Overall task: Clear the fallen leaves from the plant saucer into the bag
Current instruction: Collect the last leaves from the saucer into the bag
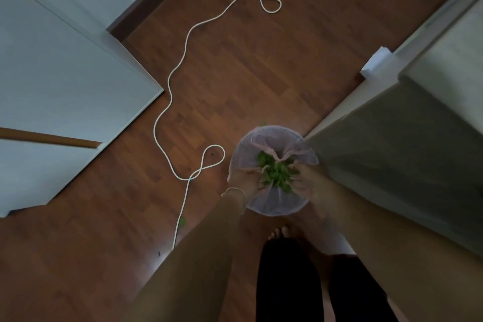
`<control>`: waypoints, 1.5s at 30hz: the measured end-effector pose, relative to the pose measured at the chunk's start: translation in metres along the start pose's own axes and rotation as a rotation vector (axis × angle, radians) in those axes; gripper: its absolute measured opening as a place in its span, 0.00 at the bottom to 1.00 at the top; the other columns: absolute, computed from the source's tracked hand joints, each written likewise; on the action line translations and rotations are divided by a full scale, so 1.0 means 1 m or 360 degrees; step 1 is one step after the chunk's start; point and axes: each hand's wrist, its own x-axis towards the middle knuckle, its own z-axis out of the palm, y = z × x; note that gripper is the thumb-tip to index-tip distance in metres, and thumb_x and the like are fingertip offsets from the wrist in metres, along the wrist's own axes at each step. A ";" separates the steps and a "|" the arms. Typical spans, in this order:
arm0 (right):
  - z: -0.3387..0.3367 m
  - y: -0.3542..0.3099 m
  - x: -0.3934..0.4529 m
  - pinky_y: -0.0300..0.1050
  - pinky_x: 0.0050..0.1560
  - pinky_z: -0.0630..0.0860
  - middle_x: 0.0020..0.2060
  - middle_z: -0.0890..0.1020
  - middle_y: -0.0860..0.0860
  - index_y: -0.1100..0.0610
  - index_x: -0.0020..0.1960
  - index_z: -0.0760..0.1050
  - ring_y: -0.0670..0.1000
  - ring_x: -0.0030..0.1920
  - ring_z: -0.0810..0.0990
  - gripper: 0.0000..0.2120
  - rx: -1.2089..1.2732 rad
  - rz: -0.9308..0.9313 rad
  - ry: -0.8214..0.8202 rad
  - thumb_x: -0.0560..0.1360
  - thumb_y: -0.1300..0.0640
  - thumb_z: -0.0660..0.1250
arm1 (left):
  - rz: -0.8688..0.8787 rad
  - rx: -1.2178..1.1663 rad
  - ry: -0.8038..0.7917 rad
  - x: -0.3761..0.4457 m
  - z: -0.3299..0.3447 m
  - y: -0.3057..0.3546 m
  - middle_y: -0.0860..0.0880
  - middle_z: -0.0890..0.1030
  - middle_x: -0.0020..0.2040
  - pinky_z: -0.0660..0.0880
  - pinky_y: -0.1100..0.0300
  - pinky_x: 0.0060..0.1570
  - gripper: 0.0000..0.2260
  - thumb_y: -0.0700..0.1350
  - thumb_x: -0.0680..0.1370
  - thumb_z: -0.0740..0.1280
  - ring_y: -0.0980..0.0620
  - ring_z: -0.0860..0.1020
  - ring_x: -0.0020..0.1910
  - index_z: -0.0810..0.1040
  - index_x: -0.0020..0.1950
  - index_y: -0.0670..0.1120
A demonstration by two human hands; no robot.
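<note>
A thin pinkish plastic bag (271, 144) lines a round bin on the wooden floor, right of centre. Over its mouth I cup a bunch of green leaves (274, 174) between both hands. My left hand (244, 180), with a thin bangle at the wrist, presses the leaves from the left. My right hand (311, 180) presses them from the right. The leaves sit just above the gathered bag opening. The plant saucer is not in view.
A white cord (171, 83) snakes across the floor on the left, with a stray green leaf (182, 221) beside it. White cabinet doors (65, 60) stand at left, a grey appliance (407, 138) at right. My bare feet and dark trousers (287, 282) are below the bag.
</note>
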 end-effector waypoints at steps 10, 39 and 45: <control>-0.010 0.006 0.009 0.40 0.30 0.79 0.43 0.81 0.55 0.61 0.53 0.78 0.51 0.42 0.80 0.07 -0.0005 -0.0191 0.0092 0.77 0.60 0.69 | 0.0235 0.0218 0.0195 -0.005 0.004 0.005 0.51 0.84 0.39 0.79 0.54 0.55 0.06 0.40 0.69 0.72 0.47 0.83 0.45 0.85 0.40 0.51; -0.028 0.035 0.015 0.42 0.33 0.73 0.28 0.80 0.49 0.55 0.36 0.80 0.49 0.30 0.78 0.06 -0.0436 -0.0396 0.0065 0.67 0.59 0.77 | 0.0135 0.0016 0.0108 0.000 0.005 -0.033 0.42 0.82 0.35 0.76 0.61 0.30 0.07 0.44 0.72 0.72 0.44 0.80 0.36 0.83 0.34 0.47; -0.050 0.055 0.055 0.59 0.59 0.79 0.57 0.83 0.54 0.45 0.54 0.81 0.58 0.56 0.82 0.30 -0.0490 -0.0459 0.0062 0.51 0.49 0.75 | -0.0050 -0.0163 -0.0020 -0.006 0.002 -0.041 0.44 0.75 0.31 0.71 0.60 0.29 0.17 0.37 0.77 0.61 0.48 0.73 0.30 0.79 0.29 0.45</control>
